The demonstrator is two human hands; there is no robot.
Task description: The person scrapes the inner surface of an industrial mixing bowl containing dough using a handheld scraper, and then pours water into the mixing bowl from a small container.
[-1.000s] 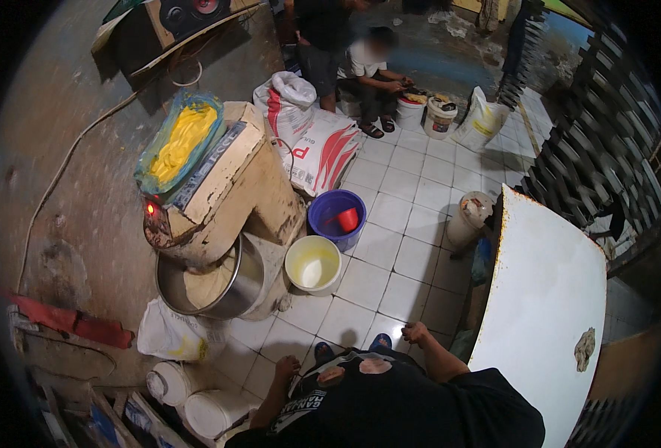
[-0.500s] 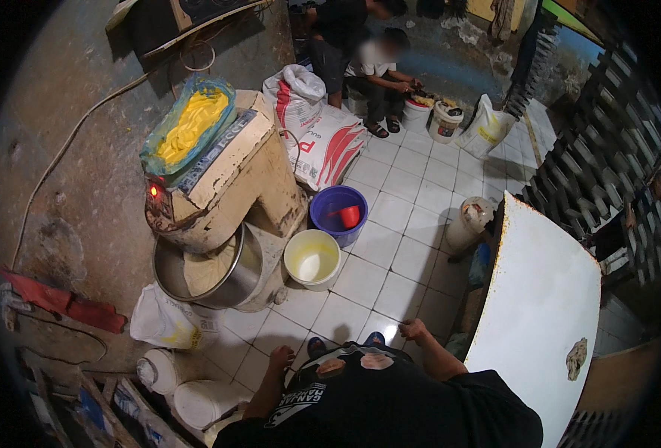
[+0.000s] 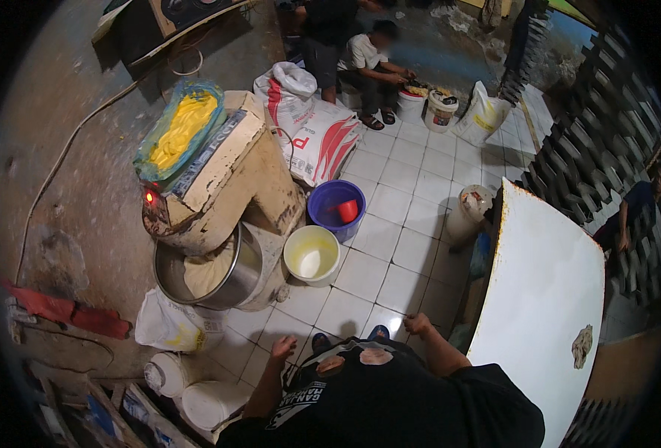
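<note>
White bucket (image 3: 312, 255) contents unclear | left hand (image 3: 282, 347), right hand (image 3: 418, 323) empty

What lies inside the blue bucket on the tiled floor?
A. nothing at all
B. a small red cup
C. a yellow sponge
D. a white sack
B: the blue bucket standing beside the cream bucket holds a small red cup leaning against its inner wall.
</note>
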